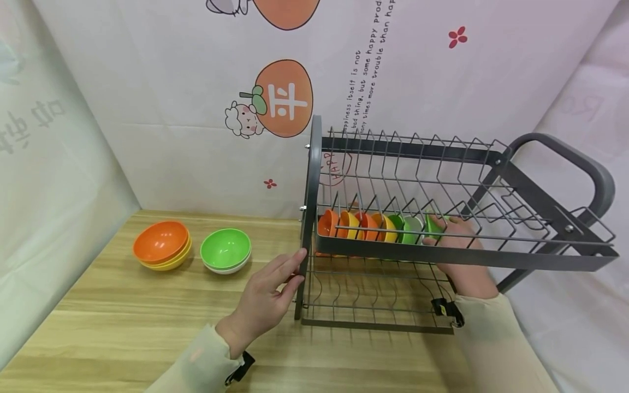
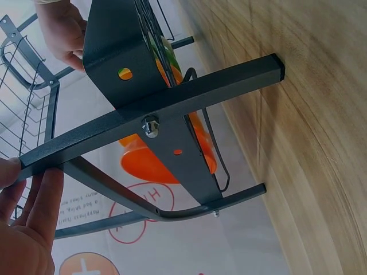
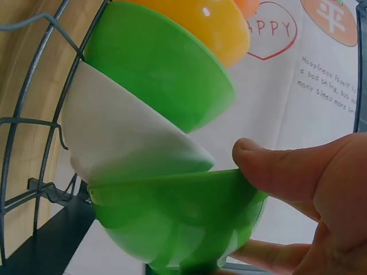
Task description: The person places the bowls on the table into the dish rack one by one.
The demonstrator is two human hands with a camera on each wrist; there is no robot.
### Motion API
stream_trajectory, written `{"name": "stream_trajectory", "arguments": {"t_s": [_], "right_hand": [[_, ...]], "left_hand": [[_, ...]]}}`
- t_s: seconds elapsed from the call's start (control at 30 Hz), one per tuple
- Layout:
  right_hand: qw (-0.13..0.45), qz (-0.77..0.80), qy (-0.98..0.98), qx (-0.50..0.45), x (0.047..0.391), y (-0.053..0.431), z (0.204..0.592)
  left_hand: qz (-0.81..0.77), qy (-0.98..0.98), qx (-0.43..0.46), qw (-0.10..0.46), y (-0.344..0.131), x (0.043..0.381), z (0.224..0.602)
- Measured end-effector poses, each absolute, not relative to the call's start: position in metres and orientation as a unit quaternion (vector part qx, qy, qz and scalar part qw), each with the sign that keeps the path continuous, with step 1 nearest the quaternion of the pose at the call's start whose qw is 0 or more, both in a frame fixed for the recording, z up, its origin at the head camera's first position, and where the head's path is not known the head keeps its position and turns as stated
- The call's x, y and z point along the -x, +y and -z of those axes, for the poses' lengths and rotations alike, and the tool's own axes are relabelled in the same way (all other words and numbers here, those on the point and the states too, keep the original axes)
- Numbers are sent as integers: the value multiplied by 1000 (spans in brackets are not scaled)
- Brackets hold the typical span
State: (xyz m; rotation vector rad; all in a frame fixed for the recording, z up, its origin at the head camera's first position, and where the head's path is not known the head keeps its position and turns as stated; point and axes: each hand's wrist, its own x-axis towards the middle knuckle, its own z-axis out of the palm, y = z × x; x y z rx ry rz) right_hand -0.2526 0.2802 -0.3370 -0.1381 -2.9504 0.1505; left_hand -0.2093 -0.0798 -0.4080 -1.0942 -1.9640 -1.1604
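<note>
My right hand (image 1: 459,240) reaches into the lower tier of a dark two-tier dish rack (image 1: 467,262). In the right wrist view, its thumb and fingers pinch the rim side of a green bowl (image 3: 178,217) at the row's right end. A white bowl (image 3: 126,126) and another green bowl (image 3: 160,63) lean beside it on their edges. Further left in the row are orange bowls (image 1: 327,222) and yellow bowls (image 1: 349,225). My left hand (image 1: 267,297) grips the rack's left upright (image 2: 86,137) between thumb and fingers.
On the wooden table (image 1: 147,322), left of the rack, sit two short stacks: an orange bowl (image 1: 161,242) over yellow ones, and a green bowl (image 1: 226,248) over a white one. A printed white cloth (image 1: 187,153) hangs behind. The rack's upper tier overhangs the bowl row.
</note>
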Motion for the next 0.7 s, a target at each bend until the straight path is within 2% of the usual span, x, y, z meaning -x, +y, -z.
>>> {"name": "stream_trajectory", "arguments": {"t_s": [0.13,0.4,0.7], "right_hand": [[100,-93,-989,59,259,289,350],[136,-118,-983,20,301,346,412],[114,-174,-978,11,307,354,424]], "left_hand": [[438,-741,412,298,-79,210,408],[439,-743,410,295,-80,210,408],[431,-746,409,301,-80,210,409]]}}
